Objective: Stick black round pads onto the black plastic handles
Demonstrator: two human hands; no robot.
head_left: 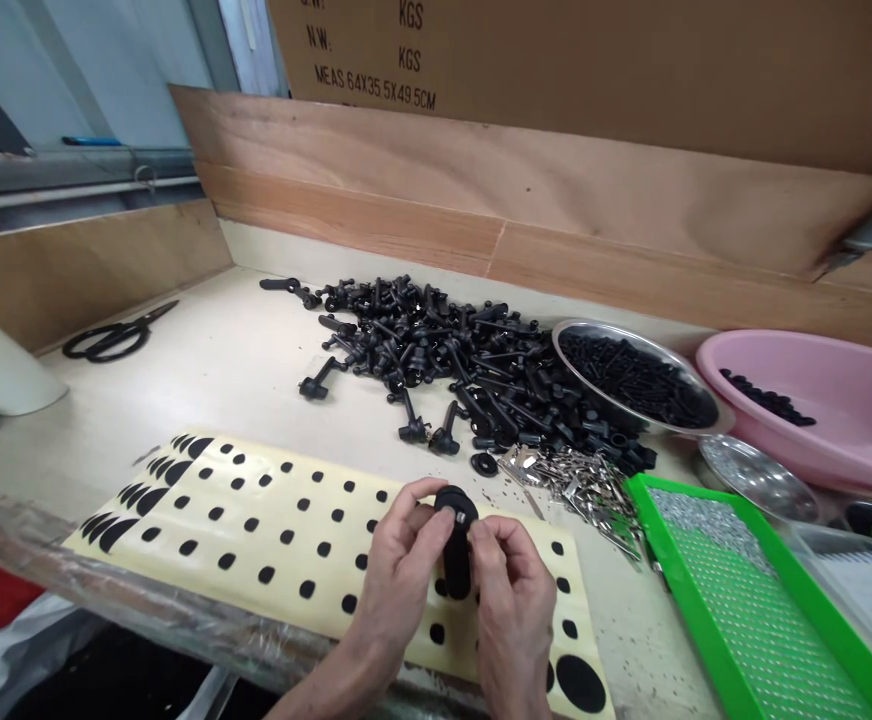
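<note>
Both my hands meet low in the middle of the view over a yellow sheet (271, 530) dotted with black stickers. My left hand (398, 575) and my right hand (511, 600) are closed around one small black plastic handle part (455, 550), held upright between the fingertips. A small silvery piece shows at its top end. Behind them a large heap of similar black handle parts (443, 360) lies on the bench. A small pile of shiny metal clips (578, 485) lies just right of my hands.
A steel bowl (635, 380) of black screws and a pink basin (818, 400) stand at the right. A green tray (751, 610) sits at the lower right. Black scissors (117, 335) lie at the far left. Wooden boards and a cardboard box wall the back.
</note>
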